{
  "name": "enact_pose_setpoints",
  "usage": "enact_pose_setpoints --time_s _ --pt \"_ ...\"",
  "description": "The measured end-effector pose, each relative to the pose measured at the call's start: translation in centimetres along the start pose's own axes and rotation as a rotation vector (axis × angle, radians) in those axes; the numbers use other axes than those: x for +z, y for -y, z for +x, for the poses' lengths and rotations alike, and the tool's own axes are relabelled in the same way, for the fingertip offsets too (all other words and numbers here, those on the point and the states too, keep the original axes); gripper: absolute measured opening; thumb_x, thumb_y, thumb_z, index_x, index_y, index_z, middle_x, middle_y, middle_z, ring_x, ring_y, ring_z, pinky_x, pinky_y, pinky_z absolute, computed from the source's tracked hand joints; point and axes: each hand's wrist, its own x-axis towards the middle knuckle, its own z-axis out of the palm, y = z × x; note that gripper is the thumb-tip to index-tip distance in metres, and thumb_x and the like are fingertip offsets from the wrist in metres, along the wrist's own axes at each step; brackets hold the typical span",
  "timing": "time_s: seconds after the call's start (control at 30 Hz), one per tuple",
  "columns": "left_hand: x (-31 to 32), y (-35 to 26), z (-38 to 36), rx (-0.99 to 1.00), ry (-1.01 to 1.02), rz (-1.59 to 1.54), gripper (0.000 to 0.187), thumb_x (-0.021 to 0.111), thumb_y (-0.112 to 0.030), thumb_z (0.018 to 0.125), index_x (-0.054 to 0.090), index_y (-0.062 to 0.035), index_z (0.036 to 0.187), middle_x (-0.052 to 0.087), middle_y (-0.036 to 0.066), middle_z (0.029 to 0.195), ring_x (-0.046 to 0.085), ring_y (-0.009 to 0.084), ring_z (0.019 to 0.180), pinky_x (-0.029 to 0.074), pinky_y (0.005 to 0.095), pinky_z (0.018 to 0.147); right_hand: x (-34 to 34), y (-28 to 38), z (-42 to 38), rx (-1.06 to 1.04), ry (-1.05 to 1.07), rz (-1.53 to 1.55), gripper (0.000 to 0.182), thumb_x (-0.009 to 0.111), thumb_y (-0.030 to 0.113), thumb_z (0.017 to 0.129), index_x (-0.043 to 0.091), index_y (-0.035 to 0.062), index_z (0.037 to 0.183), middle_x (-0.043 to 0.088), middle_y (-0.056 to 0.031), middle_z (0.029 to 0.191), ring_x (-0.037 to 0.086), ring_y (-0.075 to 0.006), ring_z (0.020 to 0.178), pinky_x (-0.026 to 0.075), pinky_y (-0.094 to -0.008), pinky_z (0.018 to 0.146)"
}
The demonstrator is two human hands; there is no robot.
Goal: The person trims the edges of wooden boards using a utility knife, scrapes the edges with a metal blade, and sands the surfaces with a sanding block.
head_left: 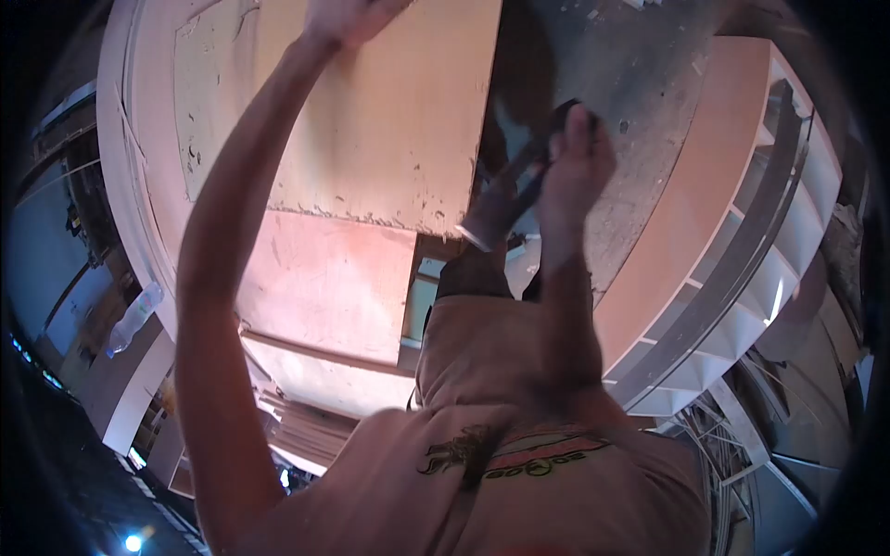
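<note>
My left hand [352, 20] is at the top edge of the view, over a light wooden board [389, 111]. A thumb or finger stretches out to the right, while the rest of the fingers are cut off by the frame. Closed around a dark hand tool with a broad, pale-edged end [489, 218] is my right hand [579, 162]. The tool is blurred, so I cannot tell its exact kind. Its broad end points down and left, close by the board's right corner. Rough, chipped marks run along the board's near edge.
A pinkish panel [324, 283] lies nearer my body. To the right stands a long wooden shelf unit [691, 213] with white compartments. On the left is a clear plastic bottle [135, 320]. Scraps lie on the grey floor [640, 93], and wood strips [311, 431] are stacked below.
</note>
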Motion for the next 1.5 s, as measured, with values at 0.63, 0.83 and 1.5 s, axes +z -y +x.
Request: enact_pose_setpoints --time_s 0.63,0.83,1.5 --pt "0.8 -0.7 3.9 0.004 0.324 1.258 0.051 0.065 -0.037 0.08 0.058 0.0007 0.114 0.057 0.02 0.105 0.051 0.0356 0.096 0.041 0.044 0.086 4.0 -1.9 3.5 -0.171 -0.236 0.033 0.034 0.061 0.032 0.09 0.061 -0.0016 0.088 0.06 -0.0064 0.069 0.057 -0.0152 0.066 0.046 -0.0289 0.06" --pt "0.7 -0.5 3.5 0.002 0.317 1.264 0.044 0.065 -0.035 0.082 0.06 -0.0005 0.108 0.057 0.02 0.106 0.052 0.036 0.098 0.042 0.0436 0.083 5.7 -0.6 6.3 -0.357 -0.27 -0.146 0.036 0.062 0.031 0.09 0.059 -0.0045 0.083 0.06 -0.0135 0.069 0.059 -0.0206 0.062 0.047 -0.0342 0.061" --pt "-0.9 0.9 2.7 -0.133 0.297 1.285 0.049 0.055 -0.048 0.087 0.055 -0.0097 0.117 0.055 0.016 0.11 0.051 0.0361 0.102 0.041 0.0464 0.09 9.6 1.1 12.9 -0.698 -0.239 -0.422 0.03 0.059 0.025 0.092 0.062 -0.0035 0.083 0.065 -0.0103 0.071 0.061 -0.0204 0.064 0.049 -0.0331 0.066"
